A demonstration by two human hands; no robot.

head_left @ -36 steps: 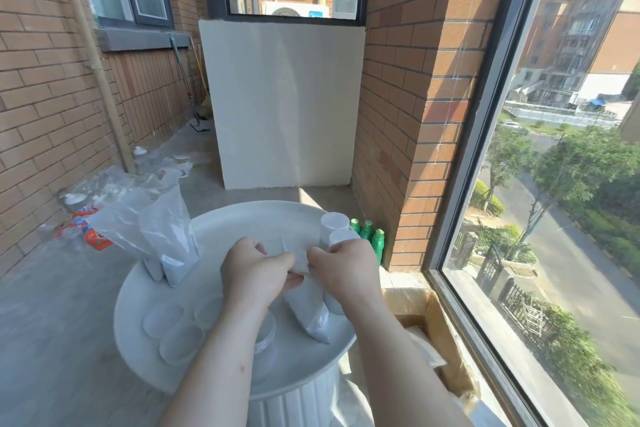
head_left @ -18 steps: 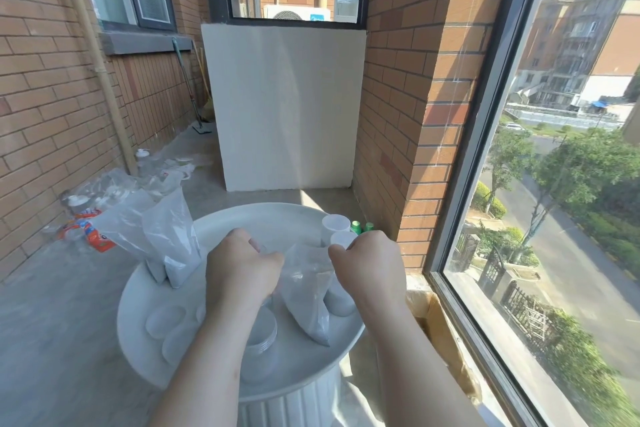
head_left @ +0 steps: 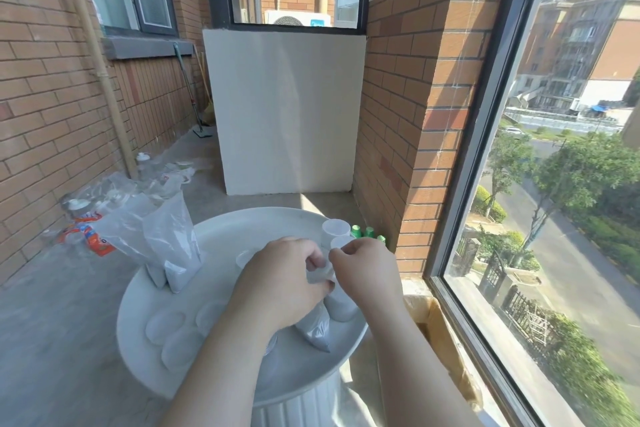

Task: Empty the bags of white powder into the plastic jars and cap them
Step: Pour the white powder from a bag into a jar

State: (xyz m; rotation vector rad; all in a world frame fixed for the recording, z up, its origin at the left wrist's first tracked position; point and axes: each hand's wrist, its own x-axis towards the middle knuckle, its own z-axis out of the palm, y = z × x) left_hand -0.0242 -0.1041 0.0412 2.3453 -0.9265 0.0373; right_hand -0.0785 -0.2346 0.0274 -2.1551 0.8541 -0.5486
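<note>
- My left hand [head_left: 277,284] and right hand [head_left: 367,274] meet above the middle of the round white table [head_left: 138,308]. The fingers of both are curled.
- Both hands pinch the top of 1 small bag [head_left: 313,329] from opposite sides. My left thumb and fingers are closed on the clear plastic, and my right fingertips are closed on it just beside them.
- The small bag hangs down to the table between my wrists. White powder fills its lower part, and its bottom corner rests on the table.
- 1 jar [head_left: 341,305] stands upright just behind the bag and under my right hand, touching or almost touching the bag. Its wall looks white, but I cannot tell how full it is.
- 2 more jars [head_left: 335,229] stand uncapped at the far right edge of the table. Their mouths are open, and I cannot see what is inside.
- 3 round lids [head_left: 161,326] lie flat on the near left of the table, close together.
- 2 bigger bags [head_left: 173,246] stand at the left edge, leaning together, with white powder settled at the bottom of each.
- Green bottles [head_left: 369,232] stand on the floor beyond the table, against the brick wall.
- An open cardboard box [head_left: 440,340] sits on the floor by the window, to my right.
</note>
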